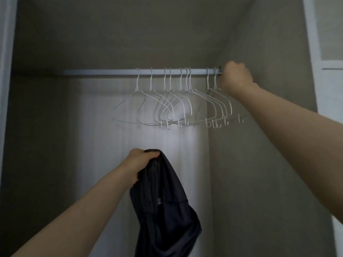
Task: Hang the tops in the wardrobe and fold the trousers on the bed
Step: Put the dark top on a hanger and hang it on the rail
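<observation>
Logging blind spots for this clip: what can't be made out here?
- Head view: right hand shows only its back, so what its grip closes on, rail end or a hanger hook, is hidden.
- Dark garment in the left hand is bunched and cut off by the bottom edge: top or trousers unclear.
- Small mark on the garment: too small to read.

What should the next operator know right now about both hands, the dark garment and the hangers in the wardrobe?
Left hand: grips the bunched dark navy fabric garment, which hangs below the hand in front of the wardrobe.
Right hand: fingers curled at the right end of the white wardrobe rail, beside the rightmost white wire hangers; whether it holds a hanger cannot be told.
Done: nothing hung; every hanger in view is bare.
Left: take a hanger, put the garment on it, hang it on the rail. The bed and trousers are out of view.
</observation>
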Demonstrator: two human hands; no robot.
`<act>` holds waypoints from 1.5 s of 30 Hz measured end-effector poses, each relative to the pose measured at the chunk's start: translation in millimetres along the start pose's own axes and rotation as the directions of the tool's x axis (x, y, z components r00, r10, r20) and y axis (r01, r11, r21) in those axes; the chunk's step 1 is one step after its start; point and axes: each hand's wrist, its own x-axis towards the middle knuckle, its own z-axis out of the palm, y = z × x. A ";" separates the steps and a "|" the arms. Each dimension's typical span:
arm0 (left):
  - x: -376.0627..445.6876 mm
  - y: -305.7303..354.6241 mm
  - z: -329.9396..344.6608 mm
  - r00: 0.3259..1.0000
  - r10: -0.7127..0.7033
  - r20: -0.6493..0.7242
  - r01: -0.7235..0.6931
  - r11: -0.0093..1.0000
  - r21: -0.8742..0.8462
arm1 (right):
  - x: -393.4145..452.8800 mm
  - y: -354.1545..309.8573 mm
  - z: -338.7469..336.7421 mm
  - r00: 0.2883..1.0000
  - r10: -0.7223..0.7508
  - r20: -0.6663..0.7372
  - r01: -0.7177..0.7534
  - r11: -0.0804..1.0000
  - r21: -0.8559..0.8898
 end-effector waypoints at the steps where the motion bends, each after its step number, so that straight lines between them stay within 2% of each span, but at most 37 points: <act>1: 2.7 1.0 -0.6 1.000 0.008 -0.008 -0.008 1.000 -0.005 | 8.8 2.1 3.5 0.998 -0.015 0.058 0.015 1.000 -0.003; 9: 11.8 1.0 -0.6 0.999 0.031 -0.039 -0.030 0.999 0.023 | 21.3 17.8 24.8 0.933 0.063 0.355 -0.027 0.994 -0.104; 11: 13.0 -0.9 1.0 0.999 0.029 -0.040 -0.028 0.999 0.032 | 23.2 18.3 36.0 0.884 0.145 0.444 -0.135 0.989 -0.056; 14: 14.1 -4.6 2.6 0.999 0.026 -0.032 -0.025 0.999 0.039 | 22.7 19.8 52.2 0.810 0.175 0.560 -0.221 0.975 0.014; 20: 15.8 -13.8 -2.7 1.000 0.010 -0.013 -0.010 0.998 0.058 | 17.7 23.1 73.2 0.811 0.209 0.546 -0.366 0.910 0.196; 22: 15.4 -16.5 -5.0 1.000 0.008 -0.009 -0.007 0.998 0.068 | 14.1 24.9 76.9 0.812 0.218 0.541 -0.434 0.846 0.311; 26: 13.0 -20.5 -9.8 1.000 0.012 0.004 -0.012 0.997 0.082 | 8.3 23.3 80.3 0.754 0.245 0.610 -0.597 0.642 0.481; 29: 12.0 -22.3 -14.6 1.000 0.013 0.001 -0.013 0.996 0.091 | 16.7 17.2 78.4 0.760 0.228 0.608 -0.612 0.566 0.553; 39: 6.1 -27.5 -28.1 1.000 0.006 -0.021 -0.005 0.998 0.059 | 23.6 9.1 64.4 0.850 0.262 0.457 -0.513 0.606 0.608; 45: 2.1 -31.1 -39.6 0.998 0.014 -0.060 -0.011 0.998 0.056 | 25.2 14.7 49.2 0.890 0.229 0.393 -0.443 0.634 0.633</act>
